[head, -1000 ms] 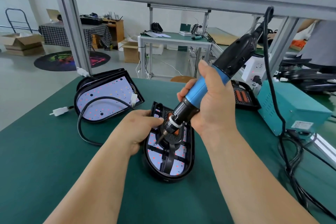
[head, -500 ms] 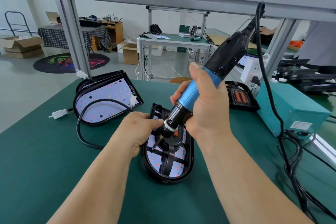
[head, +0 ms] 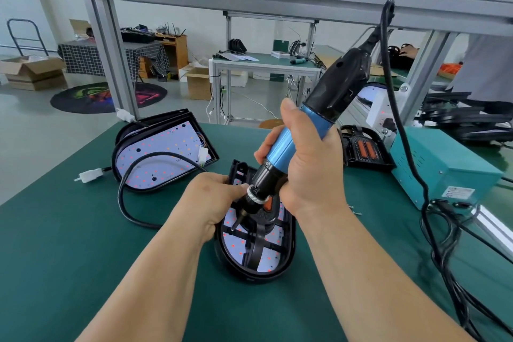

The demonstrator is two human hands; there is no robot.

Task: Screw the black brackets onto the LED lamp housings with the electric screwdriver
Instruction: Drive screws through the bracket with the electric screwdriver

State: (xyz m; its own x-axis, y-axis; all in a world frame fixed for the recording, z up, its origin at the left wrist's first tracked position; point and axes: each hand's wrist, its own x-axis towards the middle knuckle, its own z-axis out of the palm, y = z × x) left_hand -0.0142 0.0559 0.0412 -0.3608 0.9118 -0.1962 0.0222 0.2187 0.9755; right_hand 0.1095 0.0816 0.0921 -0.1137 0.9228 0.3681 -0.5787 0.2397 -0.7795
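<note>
Green-matted worktop [head: 69, 258] under an aluminium frame, with a post [head: 111, 58] at the far-left corner. Beyond it I see grey workshop floor, cardboard boxes [head: 30, 72], a round mat [head: 108, 96] and another bench [head: 266, 64].

Lamp housing [head: 277, 266] lies open side up at the centre, with the black bracket [head: 256, 244] across its LED board. Left hand [head: 211, 200]: fingers curled onto the housing's left rim. Right hand [head: 308, 175]: fingers clenched round the blue barrel of the electric screwdriver [head: 280, 147], which is tilted, bit tip down on the bracket's left arm.

A second housing [head: 155, 153] sits far left near the edge, its black cable [head: 125, 203] looping toward the centre. A third housing [head: 363, 150] sits far right, beside the teal power box [head: 438, 169].

The worktop's left edge runs diagonally, with open mat near-left and in front. The right side is crowded with cables [head: 444, 244]. A few loose screws [head: 356, 209] lie just right of my right wrist.
</note>
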